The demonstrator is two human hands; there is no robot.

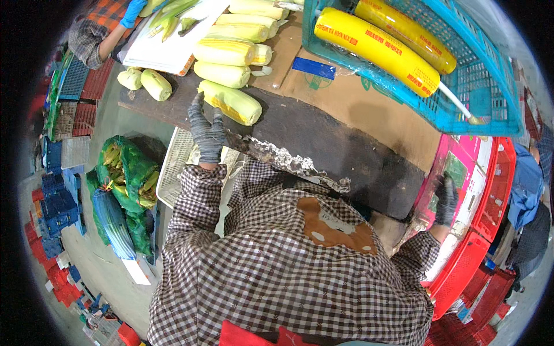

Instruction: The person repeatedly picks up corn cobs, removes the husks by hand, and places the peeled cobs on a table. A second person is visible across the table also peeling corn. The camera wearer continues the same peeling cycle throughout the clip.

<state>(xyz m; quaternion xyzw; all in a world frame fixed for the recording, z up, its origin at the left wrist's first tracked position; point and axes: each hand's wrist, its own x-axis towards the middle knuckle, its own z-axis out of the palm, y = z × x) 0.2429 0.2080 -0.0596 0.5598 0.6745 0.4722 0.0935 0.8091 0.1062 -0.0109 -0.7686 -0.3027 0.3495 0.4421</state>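
My left hand (pixel 206 131), in a grey knit glove, is at the table's near edge with its fingers apart. Its fingertips reach the near left end of a husked ear of corn (pixel 231 104), without closing around it. Several more pale ears, such as this corn cob (pixel 224 51), lie in a row beyond. Far to the right, my right hand (pixel 446 200) wears a darker grey glove and hovers over a pink and white carton (pixel 456 167). Its fingers look stretched out, slightly blurred, and I see nothing in them.
A blue crate (pixel 490 104) with yellow rolls of wrapping film (pixel 378 52) stands on cardboard (pixel 346 106) at the back right. Red crates (pixel 461 274) flank my right side. A white basket (pixel 176 167) and green net sack (pixel 130 173) sit below left. Another person's blue-gloved hand (pixel 133 12) is far left.
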